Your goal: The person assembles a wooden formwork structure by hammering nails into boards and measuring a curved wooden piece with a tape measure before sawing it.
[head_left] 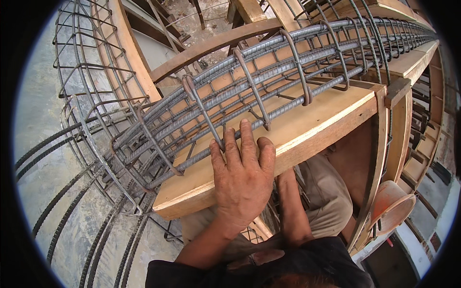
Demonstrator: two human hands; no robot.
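A rebar cage (269, 72) of ribbed steel bars and bent stirrups runs diagonally over a plywood-topped timber form (331, 110). Spread over the form's near edge is my left hand (242, 177), back upward, fingertips resting at the lowest bar beside a stirrup. It appears to grasp nothing. My right forearm reaches up from the lower edge and disappears beneath the board at its right of my left hand; that hand is hidden by the board.
Another rebar cage (98, 72) stands at the upper left, over pale concrete (57, 149) with loose curved bars (60, 211). A curved timber (211, 38) spans behind. Upright boards (398, 129) and an orange tub-like object (389, 206) are at the right. My legs are below the form.
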